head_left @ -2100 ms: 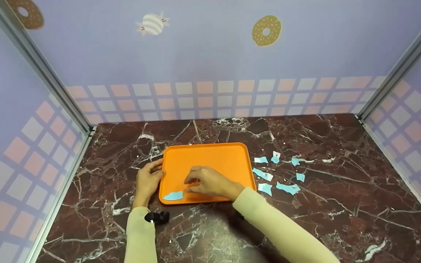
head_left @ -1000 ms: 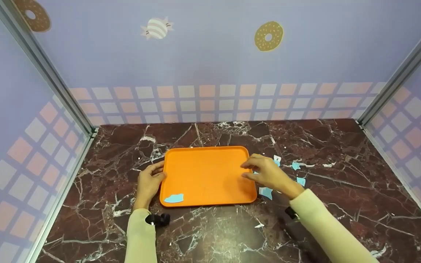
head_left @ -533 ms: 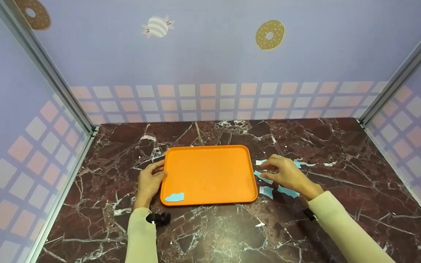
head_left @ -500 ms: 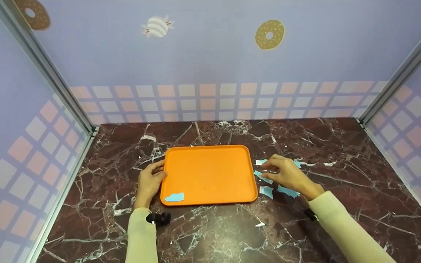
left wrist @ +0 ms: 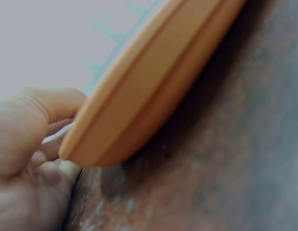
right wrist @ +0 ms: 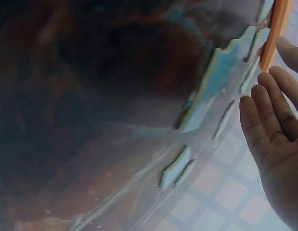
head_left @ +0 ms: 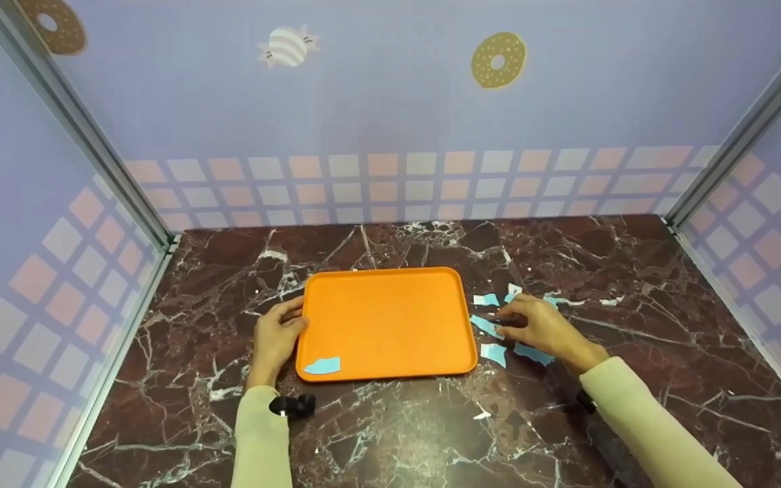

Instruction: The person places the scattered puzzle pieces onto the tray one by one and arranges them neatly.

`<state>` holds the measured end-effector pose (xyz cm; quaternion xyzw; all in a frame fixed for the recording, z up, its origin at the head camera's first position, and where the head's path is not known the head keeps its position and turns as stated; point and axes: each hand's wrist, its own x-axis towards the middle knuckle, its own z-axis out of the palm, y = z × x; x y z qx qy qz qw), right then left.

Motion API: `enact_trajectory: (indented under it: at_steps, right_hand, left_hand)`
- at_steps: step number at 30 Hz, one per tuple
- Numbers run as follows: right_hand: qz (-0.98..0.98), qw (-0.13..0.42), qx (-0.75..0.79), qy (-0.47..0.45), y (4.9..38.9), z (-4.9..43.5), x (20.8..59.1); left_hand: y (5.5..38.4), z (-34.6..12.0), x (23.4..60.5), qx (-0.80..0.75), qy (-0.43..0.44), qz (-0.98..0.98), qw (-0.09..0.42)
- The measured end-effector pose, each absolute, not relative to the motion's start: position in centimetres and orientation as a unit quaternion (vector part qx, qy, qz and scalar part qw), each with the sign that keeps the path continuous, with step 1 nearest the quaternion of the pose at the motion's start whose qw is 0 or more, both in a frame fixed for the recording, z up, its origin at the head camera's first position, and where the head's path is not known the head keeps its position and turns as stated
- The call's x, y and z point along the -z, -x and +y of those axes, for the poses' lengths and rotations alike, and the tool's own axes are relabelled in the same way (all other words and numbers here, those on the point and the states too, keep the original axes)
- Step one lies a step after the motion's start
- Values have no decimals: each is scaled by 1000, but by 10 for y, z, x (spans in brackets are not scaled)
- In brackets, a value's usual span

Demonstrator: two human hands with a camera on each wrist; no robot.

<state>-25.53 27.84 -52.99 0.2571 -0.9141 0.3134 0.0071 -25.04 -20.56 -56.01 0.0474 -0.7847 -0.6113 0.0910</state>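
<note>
A shallow orange tray [head_left: 384, 322] lies on the dark marbled table, one irregular light blue flat piece [head_left: 323, 366] in its near left corner. My left hand [head_left: 278, 335] holds the tray's left side. In the left wrist view, the thumb [left wrist: 62, 103] lies over the rim and the other fingers are partly hidden behind it. My right hand [head_left: 546, 329] hovers right of the tray, thumb and fingers apart. Its fingertips are right by a long blue piece [head_left: 485, 326]. The right wrist view shows the fingers [right wrist: 274, 110] extended, beside a jagged blue piece [right wrist: 218, 77].
More blue and white pieces lie right of the tray: one at the back [head_left: 485, 299], one in front [head_left: 494, 354], and others partly under my right hand. A small white scrap-like mark [head_left: 482, 415] shows nearer me. Patterned walls [head_left: 390, 183] stand behind and at both sides.
My right hand has gone from over the tray's blue piece to the loose pieces at the right, lately shifting slightly further right. The left hand stays at the tray.
</note>
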Motion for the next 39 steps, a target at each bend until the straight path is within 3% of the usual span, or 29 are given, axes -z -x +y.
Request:
enact_trajectory:
  at_steps: [12,23,39]
  right_hand:
    - [-924,-12,-293,-245,254,277,533]
    - [-915,11,-288,-283,255,280,534]
    - [-921,5,-309,-239,259,284,535]
  left_hand:
    - [249,-206,561,605,-47,-789,96]
    - [248,-207,560,605,-48,-791,78]
    - [247,-207,559,610,-44,-787,83]
